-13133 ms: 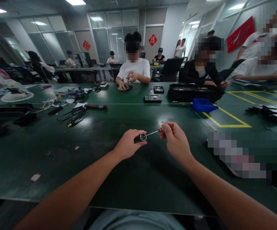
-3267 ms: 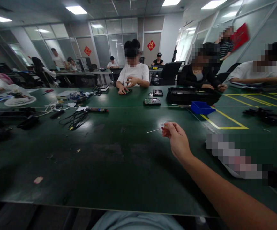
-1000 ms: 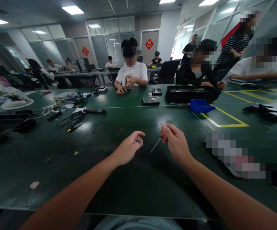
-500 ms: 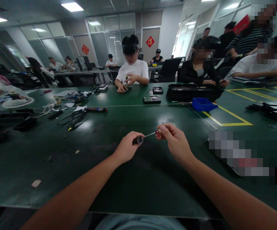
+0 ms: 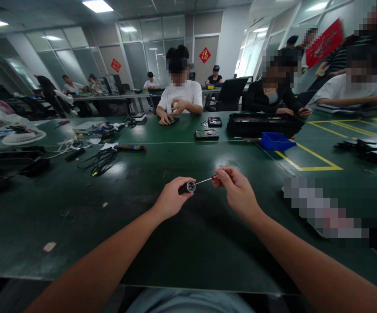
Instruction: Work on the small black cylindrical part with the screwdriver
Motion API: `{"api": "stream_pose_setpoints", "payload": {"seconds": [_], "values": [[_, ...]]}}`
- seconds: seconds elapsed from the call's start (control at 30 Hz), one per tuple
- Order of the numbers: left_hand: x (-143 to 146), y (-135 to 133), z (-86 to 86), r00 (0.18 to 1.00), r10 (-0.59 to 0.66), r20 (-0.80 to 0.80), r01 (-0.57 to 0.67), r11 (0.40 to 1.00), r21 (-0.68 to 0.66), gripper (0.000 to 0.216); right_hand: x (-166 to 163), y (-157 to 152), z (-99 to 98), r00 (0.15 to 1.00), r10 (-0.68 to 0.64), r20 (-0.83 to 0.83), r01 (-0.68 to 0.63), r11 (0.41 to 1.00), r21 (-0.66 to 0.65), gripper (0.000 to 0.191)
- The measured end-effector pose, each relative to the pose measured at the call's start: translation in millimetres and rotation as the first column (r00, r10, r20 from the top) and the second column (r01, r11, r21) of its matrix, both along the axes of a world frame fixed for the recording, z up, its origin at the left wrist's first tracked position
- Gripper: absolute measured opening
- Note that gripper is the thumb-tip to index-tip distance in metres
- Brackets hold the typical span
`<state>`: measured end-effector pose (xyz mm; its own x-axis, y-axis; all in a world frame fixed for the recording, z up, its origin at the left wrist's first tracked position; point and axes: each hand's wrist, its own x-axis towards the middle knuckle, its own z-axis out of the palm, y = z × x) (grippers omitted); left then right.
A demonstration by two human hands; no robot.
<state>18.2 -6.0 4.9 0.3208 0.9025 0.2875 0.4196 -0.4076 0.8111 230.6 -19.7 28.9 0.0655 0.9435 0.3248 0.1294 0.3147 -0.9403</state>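
My left hand (image 5: 172, 198) is closed around a short black cylinder (image 5: 183, 188) with a silvery ring at its open end, which faces right and toward me. Pinched in my right hand (image 5: 242, 191) is a thin screwdriver (image 5: 203, 181); a bit of red shows at its grip, and most of the handle is hidden by my fingers. Its metal shaft points left, with the tip at the cylinder's open end. Whether the tip is inside or only at the rim, I cannot tell. Both hands are above the green table (image 5: 188, 256).
Ahead left lie a dark tool (image 5: 130, 148) and a coiled black cable (image 5: 102, 163). Hard drives (image 5: 206, 134), a long black housing (image 5: 265, 125) and a blue bin (image 5: 278, 141) stand farther back. A blurred pale object (image 5: 322, 211) lies right. A co-worker (image 5: 181, 95) sits opposite.
My hands stay nearly in place, and the cylinder's ringed end has turned slightly. In the right background, a red sheet carried by a person shows larger and lower.
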Motion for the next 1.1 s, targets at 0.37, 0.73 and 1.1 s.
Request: {"api": "stream_pose_setpoints", "payload": {"seconds": [0.37,0.73,1.1], "values": [[0,0,2.1,1.000,0.014,-0.023,-0.015,1.000,-0.027,0.044,0,0,2.1,0.999,0.009,0.031,-0.009,1.000,0.025,0.026],[-3,2,0.6,0.999,0.013,-0.048,-0.013,1.000,0.020,0.041,4,-6,9.9,0.977,0.029,0.211,-0.042,0.997,0.059,0.020],[-6,4,-1.0,0.996,-0.006,-0.085,0.011,0.999,0.053,0.042,3,-8,8.6,0.971,0.025,0.238,-0.030,0.999,0.014,0.037]]}}
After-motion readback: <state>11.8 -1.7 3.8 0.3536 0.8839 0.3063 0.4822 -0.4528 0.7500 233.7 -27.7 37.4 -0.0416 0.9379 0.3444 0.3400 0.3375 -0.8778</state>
